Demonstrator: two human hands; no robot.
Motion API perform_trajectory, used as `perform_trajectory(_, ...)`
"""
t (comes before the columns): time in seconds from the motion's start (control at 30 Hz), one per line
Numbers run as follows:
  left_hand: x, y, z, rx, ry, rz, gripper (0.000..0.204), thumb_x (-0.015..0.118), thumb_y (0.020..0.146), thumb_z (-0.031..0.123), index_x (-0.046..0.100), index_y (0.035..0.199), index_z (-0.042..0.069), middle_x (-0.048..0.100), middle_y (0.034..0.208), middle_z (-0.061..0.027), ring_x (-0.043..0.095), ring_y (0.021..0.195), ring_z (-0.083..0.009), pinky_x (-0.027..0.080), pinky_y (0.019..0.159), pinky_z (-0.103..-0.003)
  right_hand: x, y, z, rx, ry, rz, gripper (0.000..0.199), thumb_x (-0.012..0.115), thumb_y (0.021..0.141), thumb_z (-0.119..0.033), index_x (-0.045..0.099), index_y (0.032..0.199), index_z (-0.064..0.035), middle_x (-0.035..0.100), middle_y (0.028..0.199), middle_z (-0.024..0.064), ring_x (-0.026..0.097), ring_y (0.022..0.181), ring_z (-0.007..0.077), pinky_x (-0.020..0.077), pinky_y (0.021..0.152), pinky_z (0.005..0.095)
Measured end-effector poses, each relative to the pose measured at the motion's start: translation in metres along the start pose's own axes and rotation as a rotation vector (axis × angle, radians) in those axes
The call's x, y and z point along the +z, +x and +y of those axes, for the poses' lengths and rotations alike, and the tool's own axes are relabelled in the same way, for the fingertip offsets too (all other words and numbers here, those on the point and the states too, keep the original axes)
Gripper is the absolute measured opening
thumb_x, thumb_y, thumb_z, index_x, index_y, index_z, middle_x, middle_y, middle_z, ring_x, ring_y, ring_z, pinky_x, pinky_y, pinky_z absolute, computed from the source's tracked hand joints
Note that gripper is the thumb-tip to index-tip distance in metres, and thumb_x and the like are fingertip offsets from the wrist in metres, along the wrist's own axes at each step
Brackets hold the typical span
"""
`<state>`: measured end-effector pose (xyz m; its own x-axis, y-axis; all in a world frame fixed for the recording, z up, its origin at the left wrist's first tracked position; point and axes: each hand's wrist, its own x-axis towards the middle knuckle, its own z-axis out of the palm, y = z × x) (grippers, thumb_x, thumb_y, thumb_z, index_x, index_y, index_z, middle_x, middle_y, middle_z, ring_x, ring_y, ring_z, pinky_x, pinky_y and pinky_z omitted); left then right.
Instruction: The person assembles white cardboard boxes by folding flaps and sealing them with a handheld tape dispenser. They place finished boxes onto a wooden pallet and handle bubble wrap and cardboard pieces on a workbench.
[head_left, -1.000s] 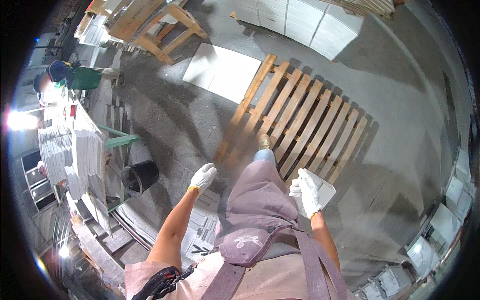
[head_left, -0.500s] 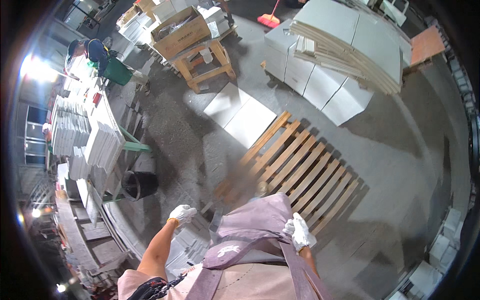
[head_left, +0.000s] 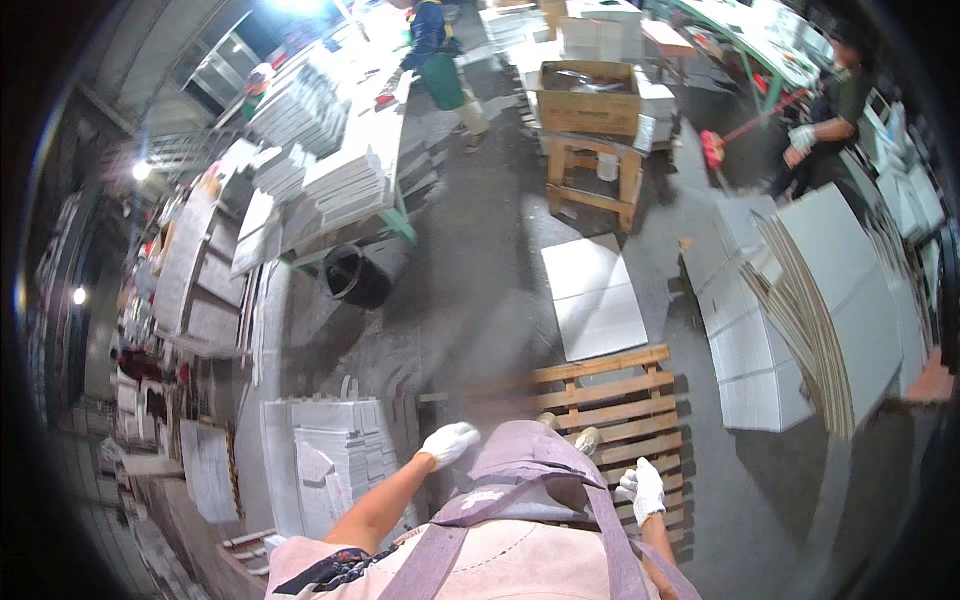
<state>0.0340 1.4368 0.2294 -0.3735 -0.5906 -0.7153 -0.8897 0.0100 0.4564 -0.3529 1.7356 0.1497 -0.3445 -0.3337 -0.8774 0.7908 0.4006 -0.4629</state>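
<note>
Expect a stiff, fairly heavy wooden pallet (head_left: 638, 428) near the right hand (head_left: 645, 488); grasp by the end slat (head_left: 600, 366). Looks curled together there, around nothing visible; cannot tell for the left hand (head_left: 451, 445).

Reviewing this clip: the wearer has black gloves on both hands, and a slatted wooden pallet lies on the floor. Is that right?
Not quite: the head view shows white gloves, not black, on the left hand and right hand. The slatted wooden pallet does lie on the floor.
</note>
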Motion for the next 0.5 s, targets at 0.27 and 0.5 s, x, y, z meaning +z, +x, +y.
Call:
perform_trajectory(0.27, 0.054, -0.026, -0.134, 0.109, 0.728, -0.392, 0.024, 0.065, 0.088, 0.026, 0.079, 0.1, 0.01, 0.077, 0.106, -0.0194, 0.073, 0.101, -0.0386, 0.06, 0.085, -0.046, 0.144, 0.074, -0.112, -0.015, -0.13, -0.382, 0.029, 0.06, 0.108, -0.035, 0.061, 0.123, -0.0102, 0.066, 0.086, 0.0052, 0.068, 0.073, 0.0203, 0.0603, 0.068, 0.0391)
perform_trajectory(0.5, -0.023, 0.106, -0.055, 0.34, 0.671, -0.216, 0.017, 0.069, 0.083, 0.023, 0.077, 0.089, 0.009, 0.076, 0.096, -0.0198, 0.074, 0.093, -0.0402, 0.061, 0.083, -0.049, 0.269, 0.093, -0.127, 0.218, 0.213, -0.911, 0.01, 0.048, 0.111, -0.017, 0.057, 0.111, -0.0138, 0.049, 0.08, -0.0027, 0.049, 0.064, 0.0127, 0.0419, 0.056, 0.032)
